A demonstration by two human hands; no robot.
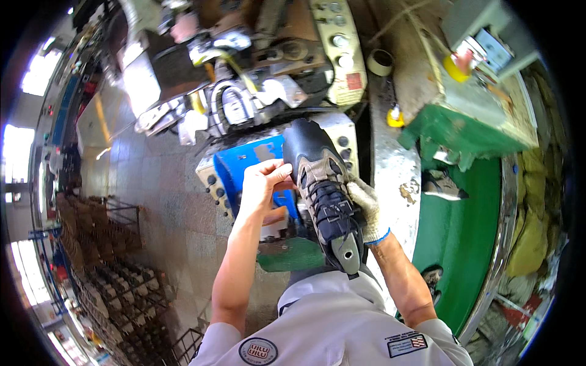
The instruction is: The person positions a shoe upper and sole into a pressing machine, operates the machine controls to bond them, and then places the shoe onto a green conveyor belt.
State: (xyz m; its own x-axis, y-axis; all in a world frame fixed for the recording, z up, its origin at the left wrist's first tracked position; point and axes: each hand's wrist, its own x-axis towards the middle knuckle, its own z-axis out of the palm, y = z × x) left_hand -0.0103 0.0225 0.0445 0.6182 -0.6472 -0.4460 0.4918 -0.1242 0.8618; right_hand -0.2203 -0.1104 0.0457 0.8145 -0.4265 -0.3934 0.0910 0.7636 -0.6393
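A hiking shoe upper (pixel 320 189) in brown and black, with black laces and a long black toe part, is held in front of my body. Its toe points away from me, and a grey piece with a round hole shows at the near end. My left hand (pixel 265 182), bare, pinches at the left edge close to the toe part; its fingertips are partly hidden. My right hand (pixel 366 210) wears a pale knit glove with a blue cuff and grips the shoe's right side, its fingers partly behind it.
Beyond the shoe stands a machine with metal clamps (pixel 235 104) and a cream control panel (pixel 342 61). A blue panel (pixel 244 165) lies below it. At right runs a green trough (pixel 458 232) with other shoes (pixel 442 185). Racks of shoes (pixel 122 299) stand at left.
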